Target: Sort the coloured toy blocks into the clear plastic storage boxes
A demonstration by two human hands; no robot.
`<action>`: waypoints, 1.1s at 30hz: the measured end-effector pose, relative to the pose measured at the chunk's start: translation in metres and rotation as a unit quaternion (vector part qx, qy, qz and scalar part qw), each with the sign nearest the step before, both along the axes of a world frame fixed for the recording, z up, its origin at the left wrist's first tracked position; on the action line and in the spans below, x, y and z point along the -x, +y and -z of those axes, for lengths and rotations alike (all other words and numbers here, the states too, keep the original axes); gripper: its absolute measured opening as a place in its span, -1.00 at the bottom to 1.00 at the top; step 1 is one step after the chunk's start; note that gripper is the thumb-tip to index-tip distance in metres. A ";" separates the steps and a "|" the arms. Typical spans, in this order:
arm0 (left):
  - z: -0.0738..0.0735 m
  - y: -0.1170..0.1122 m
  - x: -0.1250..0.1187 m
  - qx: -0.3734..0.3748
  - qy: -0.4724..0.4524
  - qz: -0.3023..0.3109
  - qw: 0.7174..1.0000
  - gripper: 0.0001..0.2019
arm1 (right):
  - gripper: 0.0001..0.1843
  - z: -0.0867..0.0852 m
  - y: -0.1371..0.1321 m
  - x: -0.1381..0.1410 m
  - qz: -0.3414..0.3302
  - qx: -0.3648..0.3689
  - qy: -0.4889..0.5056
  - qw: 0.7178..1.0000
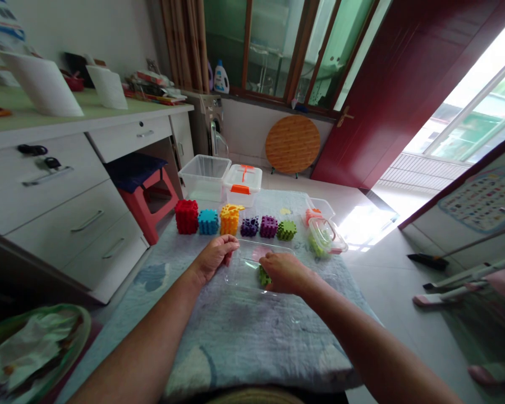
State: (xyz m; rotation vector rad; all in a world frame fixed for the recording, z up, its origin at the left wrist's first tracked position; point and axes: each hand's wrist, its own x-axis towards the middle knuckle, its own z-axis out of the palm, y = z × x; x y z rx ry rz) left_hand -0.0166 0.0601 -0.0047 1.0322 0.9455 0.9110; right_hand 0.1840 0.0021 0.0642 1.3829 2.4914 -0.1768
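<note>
Two hands on clear tray, green block partly hidden

Red block, blue block, yellow block, 2 purple blocks, green block

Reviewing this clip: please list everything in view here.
red plastic toy cube: 1, red, left end of the row
blue plastic toy cube: 1, blue, next in the row
yellow plastic toy cube: 1, yellow-orange, next in the row
purple plastic toy cubes: 2, purple, mid-row
green plastic toy cube: 1, green, right end of the row
clear plastic tray: 1, transparent, under the hands
green plastic piece: 1, green, under the right hand
clear plastic boxes: 2, transparent, right of the row, holding orange and green pieces
clear plastic bin: 1, transparent, behind the cloth
clear box with orange latches: 1, transparent and orange, beside the bin
grey-blue quilted cloth: 1, grey-blue, beneath the cubes
white drawer cabinet: 1, white, far left
red plastic stool: 1, red, by the cabinet
left hand: 1, at the tray's edge
right hand: 1, over the tray
</note>
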 end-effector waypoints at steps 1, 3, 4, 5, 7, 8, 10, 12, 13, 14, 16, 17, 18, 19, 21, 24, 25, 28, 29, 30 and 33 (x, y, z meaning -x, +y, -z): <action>0.000 0.000 0.000 0.000 -0.001 0.000 1.000 -0.76 | -0.59 0.001 0.000 0.000 0.002 0.001 -0.002 1.000; -0.001 0.000 0.000 0.003 -0.001 0.000 1.000 -0.75 | -0.60 0.001 -0.001 0.001 0.007 0.007 -0.006 1.000; -0.001 0.000 0.000 0.004 0.001 0.001 1.000 -0.75 | -0.61 0.000 -0.002 0.001 0.009 0.011 -0.006 1.000; -0.001 0.000 0.000 0.005 0.003 0.001 1.000 -0.75 | -0.61 -0.003 -0.003 0.001 0.010 0.017 -0.005 1.000; -0.002 -0.001 0.000 0.007 0.009 0.003 1.000 -0.74 | -0.59 -0.013 -0.003 -0.002 0.010 0.033 0.001 0.999; -0.002 -0.001 0.000 0.006 0.011 0.004 1.000 -0.74 | -0.58 -0.020 -0.002 -0.005 0.008 0.039 0.013 0.999; -0.003 -0.001 0.000 0.003 0.015 0.006 1.000 -0.74 | -0.59 -0.036 0.004 -0.015 0.006 0.043 0.057 0.997; -0.003 -0.001 0.001 -0.001 0.018 0.008 1.000 -0.74 | -0.71 -0.051 0.017 -0.031 0.020 0.029 0.123 0.992; -0.002 -0.001 0.001 -0.001 0.019 0.008 1.000 -0.74 | -0.79 -0.055 0.026 -0.040 0.046 0.012 0.139 0.989; -0.002 -0.001 0.000 0.000 0.019 0.007 1.000 -0.74 | -0.83 -0.057 0.037 -0.050 0.082 -0.028 0.147 0.985; -0.002 -0.001 0.000 0.006 0.017 0.005 1.000 -0.73 | -0.77 -0.052 0.059 -0.069 0.141 -0.108 0.129 0.976; -0.002 -0.001 0.000 0.009 0.016 0.005 1.000 -0.73 | -0.69 -0.046 0.070 -0.076 0.160 -0.125 0.110 0.973; -0.003 -0.001 -0.001 0.013 0.014 0.005 1.000 -0.72 | -0.58 -0.039 0.079 -0.082 0.168 -0.122 0.079 0.975; -0.003 -0.001 -0.001 0.014 0.013 0.005 1.000 -0.72 | -0.47 -0.030 0.088 -0.086 0.180 -0.111 0.046 0.976; -0.004 -0.001 -0.001 0.013 0.011 0.004 1.000 -0.73 | -0.30 -0.012 0.100 -0.090 0.187 -0.101 0.026 0.977; -0.004 -0.001 -0.001 0.004 0.013 0.002 1.000 -0.75 | -0.25 0.009 0.112 -0.090 0.182 -0.086 0.015 0.979; -0.005 -0.001 -0.001 0.002 0.014 0.002 1.000 -0.75 | -0.30 0.013 0.114 -0.090 0.178 -0.080 0.012 0.981; -0.004 -0.001 -0.001 -0.002 0.016 0.001 1.000 -0.76 | -0.49 0.018 0.119 -0.090 0.165 -0.066 0.007 0.984; -0.004 -0.001 0.000 -0.002 0.016 0.001 1.000 -0.76 | -0.54 0.018 0.119 -0.090 0.163 -0.065 0.006 0.984; -0.004 -0.001 0.000 -0.002 0.017 0.002 1.000 -0.75 | -0.56 0.017 0.119 -0.090 0.161 -0.067 0.006 0.985; -0.005 -0.001 0.000 -0.003 0.017 0.003 1.000 -0.75 | -0.58 0.013 0.117 -0.091 0.157 -0.074 0.008 0.985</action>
